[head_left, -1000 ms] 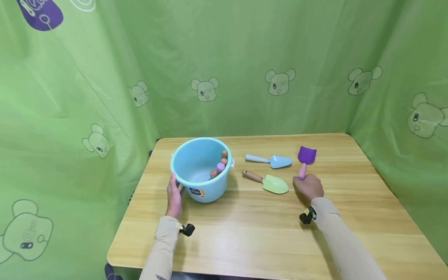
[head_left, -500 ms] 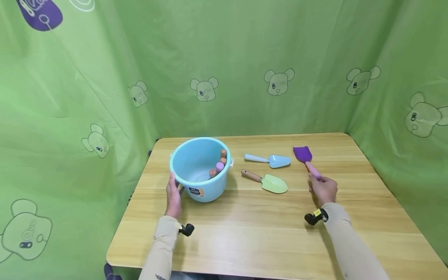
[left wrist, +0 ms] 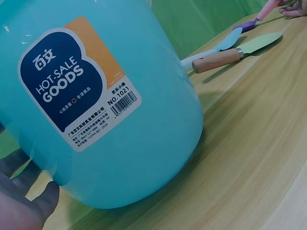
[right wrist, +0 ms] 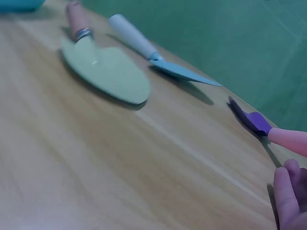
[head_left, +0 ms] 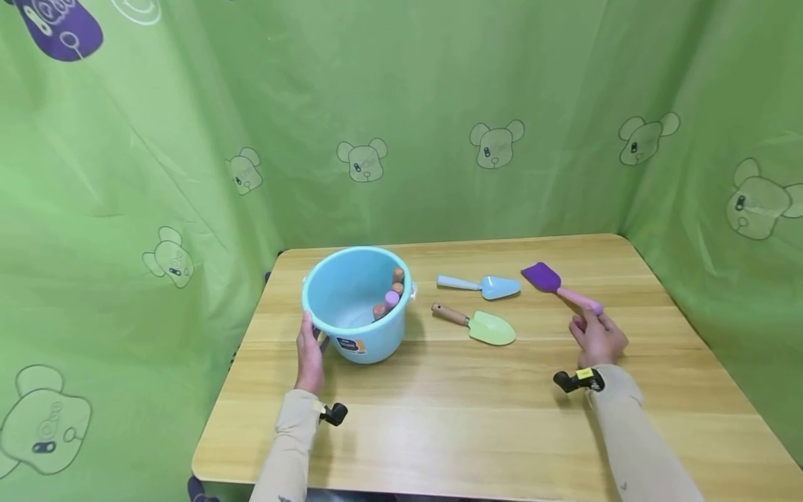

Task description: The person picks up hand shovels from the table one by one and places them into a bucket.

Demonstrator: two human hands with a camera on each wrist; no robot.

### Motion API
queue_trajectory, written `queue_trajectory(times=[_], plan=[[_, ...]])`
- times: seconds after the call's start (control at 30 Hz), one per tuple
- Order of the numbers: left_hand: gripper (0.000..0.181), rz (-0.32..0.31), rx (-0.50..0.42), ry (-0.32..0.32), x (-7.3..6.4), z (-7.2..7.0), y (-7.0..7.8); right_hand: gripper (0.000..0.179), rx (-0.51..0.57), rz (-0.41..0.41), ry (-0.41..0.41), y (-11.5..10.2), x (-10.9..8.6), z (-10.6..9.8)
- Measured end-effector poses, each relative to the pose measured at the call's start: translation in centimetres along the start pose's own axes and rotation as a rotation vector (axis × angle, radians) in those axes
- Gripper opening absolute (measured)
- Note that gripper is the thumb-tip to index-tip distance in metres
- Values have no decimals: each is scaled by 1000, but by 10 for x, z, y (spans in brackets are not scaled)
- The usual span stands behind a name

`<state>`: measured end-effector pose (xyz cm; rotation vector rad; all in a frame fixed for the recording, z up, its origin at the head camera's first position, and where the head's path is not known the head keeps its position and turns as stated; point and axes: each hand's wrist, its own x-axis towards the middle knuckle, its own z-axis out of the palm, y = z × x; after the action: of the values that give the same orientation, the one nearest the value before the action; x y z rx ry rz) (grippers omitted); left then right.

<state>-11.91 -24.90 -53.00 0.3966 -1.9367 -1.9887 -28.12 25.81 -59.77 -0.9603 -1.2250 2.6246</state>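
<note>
1. Bucket (head_left: 385, 336) stands upright on the table (head_left: 439, 432), mouth up and long axis vertical, just right of the left hand (head_left: 310, 359) and reaching beyond it.
2. That hand lies along the bucket's near left wall, fingers loosely extended, thumb apart, touching the side with fingertips near the rim.
3. Light blue all over, the bucket bears a dark blue and orange label (left wrist: 79, 84) reading "HOT-SALE GOODS". Inside, on the wall away from the left hand, are three brown ends (head_left: 379, 311) and one pink end (head_left: 392, 300).
4. Between the hands, the green trowel (head_left: 492, 328) has its wooden handle to the left, blade toward the right hand's side.
5. Just beyond it, the blue trowel (head_left: 500, 287) lies much the same way.
6. Left of and beyond the right hand (head_left: 601, 339), the shovel (head_left: 543, 277) slants, blade pointing far left away from that hand, handle end toward it.
7. Loosely bent fingers, parted from the thumb, are at the handle's end; whether the fingertips touch it, I cannot tell.
8. Deep purple blade, pink handle, purple butt: the shovel's colours.
</note>
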Motion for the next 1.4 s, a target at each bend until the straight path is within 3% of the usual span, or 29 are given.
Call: queue_trajectory(times=[0.2, 0.4, 0.6, 0.9, 1.13, 1.4], plan=[[68, -3, 1, 8, 1, -1, 0, 15, 167, 16, -8, -4, 4, -3], [68, 0, -9, 3, 1, -1, -1, 20, 310, 57, -38, -7, 7, -7], [68, -2, -11, -2, 0, 0, -2, 32, 373, 92, -45, -11, 8, -13], [65, -3, -4, 5, -1, 1, 2, 26, 482, 74, 1, -13, 13, -17], [65, -6, -14, -2, -1, 0, 3, 28, 491, 51, -6, -16, 11, -22], [63, -18, -24, -4, 3, -1, -1, 33, 426, 39, -43, -21, 12, -31]])
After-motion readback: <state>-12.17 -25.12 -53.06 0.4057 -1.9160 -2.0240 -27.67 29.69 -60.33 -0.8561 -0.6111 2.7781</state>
